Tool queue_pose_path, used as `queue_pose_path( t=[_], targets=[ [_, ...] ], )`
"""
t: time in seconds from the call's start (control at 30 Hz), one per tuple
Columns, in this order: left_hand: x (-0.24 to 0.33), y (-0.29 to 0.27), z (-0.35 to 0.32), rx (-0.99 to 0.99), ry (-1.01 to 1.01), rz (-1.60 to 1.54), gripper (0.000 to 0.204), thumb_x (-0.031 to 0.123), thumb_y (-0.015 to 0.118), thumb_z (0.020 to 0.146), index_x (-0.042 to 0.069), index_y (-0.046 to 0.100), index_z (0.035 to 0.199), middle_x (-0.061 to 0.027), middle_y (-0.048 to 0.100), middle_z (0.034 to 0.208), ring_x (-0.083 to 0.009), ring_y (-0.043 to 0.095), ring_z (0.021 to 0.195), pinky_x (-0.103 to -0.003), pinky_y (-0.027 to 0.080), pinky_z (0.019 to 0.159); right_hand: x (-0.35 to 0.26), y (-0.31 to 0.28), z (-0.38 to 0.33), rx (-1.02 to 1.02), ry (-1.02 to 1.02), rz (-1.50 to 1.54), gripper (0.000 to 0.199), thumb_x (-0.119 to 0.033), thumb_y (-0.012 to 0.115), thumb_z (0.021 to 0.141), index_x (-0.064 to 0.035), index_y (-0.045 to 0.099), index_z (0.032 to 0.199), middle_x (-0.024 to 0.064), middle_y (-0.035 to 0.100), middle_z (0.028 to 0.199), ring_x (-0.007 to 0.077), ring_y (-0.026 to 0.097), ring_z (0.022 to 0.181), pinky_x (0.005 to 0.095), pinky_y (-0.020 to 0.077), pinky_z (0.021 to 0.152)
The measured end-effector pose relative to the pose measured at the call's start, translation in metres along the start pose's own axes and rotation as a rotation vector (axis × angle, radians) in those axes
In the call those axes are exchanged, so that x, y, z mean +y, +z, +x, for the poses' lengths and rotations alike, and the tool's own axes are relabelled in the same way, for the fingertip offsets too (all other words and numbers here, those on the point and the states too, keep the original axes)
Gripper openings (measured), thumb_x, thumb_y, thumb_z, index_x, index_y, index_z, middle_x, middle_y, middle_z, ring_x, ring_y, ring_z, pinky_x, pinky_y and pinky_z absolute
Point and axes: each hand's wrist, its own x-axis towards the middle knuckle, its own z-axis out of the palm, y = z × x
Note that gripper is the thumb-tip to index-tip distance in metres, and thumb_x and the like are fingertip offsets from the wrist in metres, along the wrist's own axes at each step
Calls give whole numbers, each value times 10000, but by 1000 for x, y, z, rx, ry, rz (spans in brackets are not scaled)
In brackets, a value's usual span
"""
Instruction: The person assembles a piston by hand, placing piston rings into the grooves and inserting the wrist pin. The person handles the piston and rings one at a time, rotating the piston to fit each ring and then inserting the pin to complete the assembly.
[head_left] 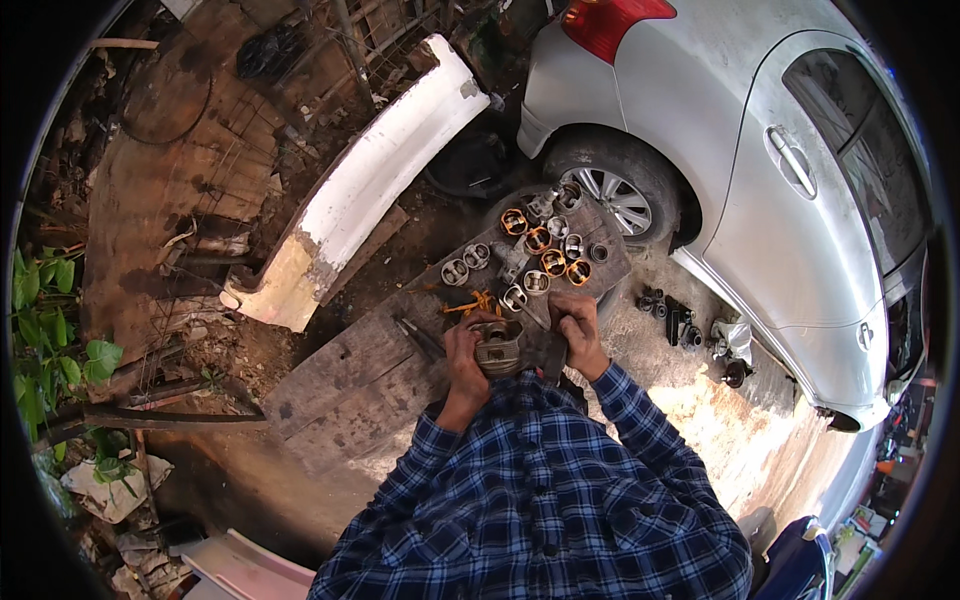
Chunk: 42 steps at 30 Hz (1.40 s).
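Note:
A grey engine piston (497,352) sits close to my body at the bench's near edge, with its hollow side and pin bore showing. The fingers of my left hand (465,358) are wrapped round its left side. My right hand (580,332) is closed in a grip just right of the piston. A thin greyish tool (535,316) sticks out of that fist toward the upper left; its exact kind is unclear. Several more pistons stand beyond my hands, among them a bare grey one (536,281) and an orange-tinted one (553,262).
A worn wooden bench (340,385) carries the pistons, pliers (420,338) and an orange tangle (478,303). Dark metal parts (675,318) lie on the ground at right. Beyond stands a silver car (700,130). A white bumper-like panel (360,190) lies at left.

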Motion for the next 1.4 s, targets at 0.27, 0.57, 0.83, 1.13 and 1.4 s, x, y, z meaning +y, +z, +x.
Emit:
queue_pose_path(
  t=[0.27, 0.57, 0.83, 1.13, 1.4],
  targets=[
    [0, -1, 1, 50, -142, -322, 339, 177, 318, 988, -33, 543, 1130, -141, 585, 1130, -234, 589, 1096, -360, 493, 972, 35, -23, -6, -160, 338, -177, 219, -160, 521, 735, 57, 532, 716, 178, 450, 601, 348, 485, 564, 436, 389, 545],
    [20, 3, 10, 152, -412, -719, 446, 285, 455, 821, 1, 587, 1140, -197, 631, 1090, -384, 639, 984, -515, 550, 891, 49, -27, -55, 228, 493, -26, 265, -180, 482, 900, 72, 565, 900, 148, 506, 759, 277, 514, 683, 381, 419, 702],
    [18, 6, 9, 60, -489, -753, 397, 247, 485, 795, -8, 636, 1058, -141, 664, 1030, -311, 642, 968, -467, 535, 915, 39, -29, -48, 115, 264, -13, 266, -95, 470, 934, 41, 580, 1134, 127, 576, 917, 233, 555, 770, 363, 461, 775],
    [3, -5, 7, 100, -378, -535, 376, 265, 448, 828, 10, 605, 1056, -163, 670, 983, -273, 666, 879, -402, 577, 793, -7, -27, 15, -38, 84, -148, 205, -146, 537, 780, 40, 605, 834, 148, 492, 682, 305, 506, 591, 378, 417, 573],
    [-2, 0, 3, 178, 77, 433, 317, 260, 385, 986, 16, 562, 1085, -125, 635, 1075, -200, 624, 960, -327, 554, 811, -39, 1, 29, -257, -168, -86, 208, -128, 532, 712, 54, 593, 791, 173, 514, 685, 353, 511, 568, 393, 402, 534]
  ],
)
